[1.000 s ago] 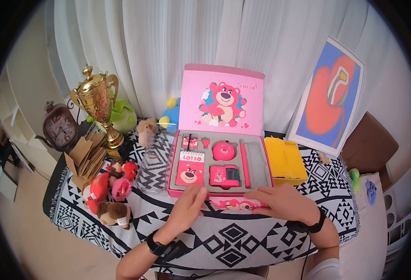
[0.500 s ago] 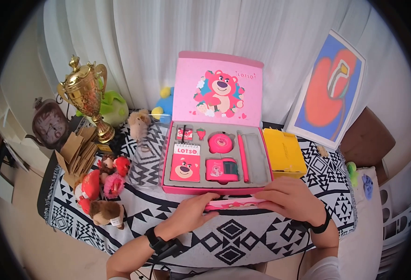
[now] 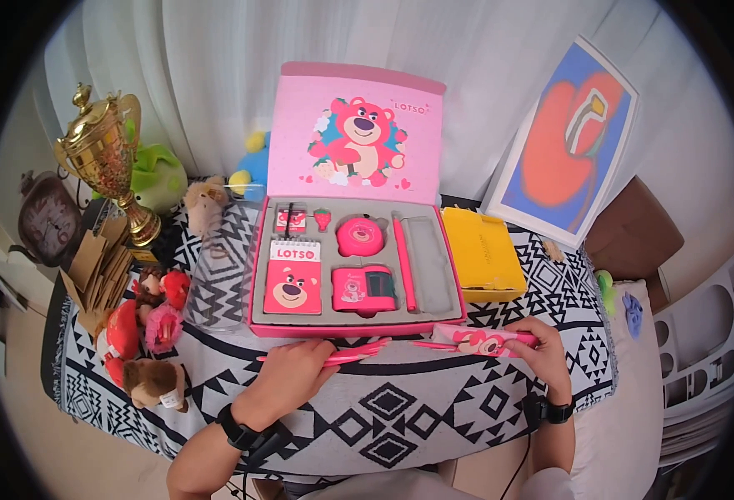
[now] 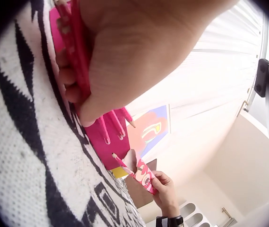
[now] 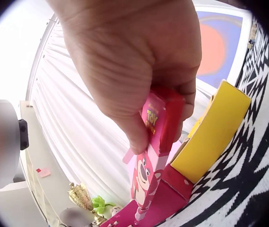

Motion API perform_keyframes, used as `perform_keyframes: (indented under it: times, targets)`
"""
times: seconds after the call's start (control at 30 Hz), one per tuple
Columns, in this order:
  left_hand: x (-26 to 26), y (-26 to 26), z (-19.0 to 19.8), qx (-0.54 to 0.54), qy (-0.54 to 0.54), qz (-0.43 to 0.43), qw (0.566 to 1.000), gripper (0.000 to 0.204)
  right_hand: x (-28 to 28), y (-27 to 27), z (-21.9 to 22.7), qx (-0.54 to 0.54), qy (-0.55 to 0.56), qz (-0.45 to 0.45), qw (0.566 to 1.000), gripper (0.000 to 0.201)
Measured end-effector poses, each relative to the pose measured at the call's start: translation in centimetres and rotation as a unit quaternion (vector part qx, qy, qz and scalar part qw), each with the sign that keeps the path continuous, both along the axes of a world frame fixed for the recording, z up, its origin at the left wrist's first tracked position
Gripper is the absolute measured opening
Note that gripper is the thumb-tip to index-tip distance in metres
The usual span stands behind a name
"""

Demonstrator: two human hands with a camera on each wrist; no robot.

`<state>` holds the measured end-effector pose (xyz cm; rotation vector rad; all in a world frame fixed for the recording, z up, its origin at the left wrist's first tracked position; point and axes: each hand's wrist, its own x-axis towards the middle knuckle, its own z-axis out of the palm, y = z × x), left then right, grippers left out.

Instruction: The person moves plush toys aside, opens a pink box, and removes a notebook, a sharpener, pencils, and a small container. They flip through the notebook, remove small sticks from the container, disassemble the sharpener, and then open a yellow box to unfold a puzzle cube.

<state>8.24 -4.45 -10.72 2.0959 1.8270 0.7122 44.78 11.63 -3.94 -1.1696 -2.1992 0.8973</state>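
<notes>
My left hand (image 3: 279,383) grips several pink pencils (image 3: 358,353) close over the cloth, in front of the gift set box. Their sharpened tips (image 4: 133,125) fan out past the fingers in the left wrist view. To the right, my right hand (image 3: 546,354) holds a small pink pencil box (image 3: 479,340) with a bear print, thumb on one face (image 5: 146,177). Pencil ends (image 3: 429,344) stick out of its left end, facing the bundle. Behind both hands stands the pink gift set box (image 3: 358,330), lid up, its grey tray holding a notepad (image 3: 293,287), a sharpener (image 3: 365,288) and a pink pen (image 3: 408,262).
Right of the gift set box sits a yellow box (image 3: 488,258), with a framed picture (image 3: 567,150) behind. At left are a clear plastic cover (image 3: 225,275), plush toys (image 3: 154,383), folded cardboard (image 3: 100,271) and a gold trophy (image 3: 108,158). A patterned cloth (image 3: 392,417) covers the table.
The pencil box has turned and moved right with my right hand. Pencils have come out of it into my left hand, which has drawn away to the left.
</notes>
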Motion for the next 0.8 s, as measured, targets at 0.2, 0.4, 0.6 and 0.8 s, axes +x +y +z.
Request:
perform_keyframes:
  times: [0.2, 0.4, 0.6, 0.8]
  targets:
    - [0.8, 0.1, -0.6, 0.039, 0.045, -0.022, 0.998, 0.031, -1.3, -0.6, 0.6, 0.061, 0.025, 0.072, 0.995, 0.025]
    - [1.7, -0.1, 0.1, 0.062, 0.033, -0.001, 0.998, 0.056, -6.8, -2.7, 3.7, 0.218, -0.037, 0.184, 0.958, 0.027]
    - [2.1, -0.2, 0.2, 0.131, -0.068, -0.012, 0.989, 0.057, -8.7, -2.7, 3.0, 0.316, -0.013, 0.267, 0.910, 0.032]
    - [1.7, -0.2, 0.1, 0.215, -0.054, -0.002, 0.975, 0.026, -7.6, -2.3, 2.4, 0.316, -0.009, 0.249, 0.915, 0.031]
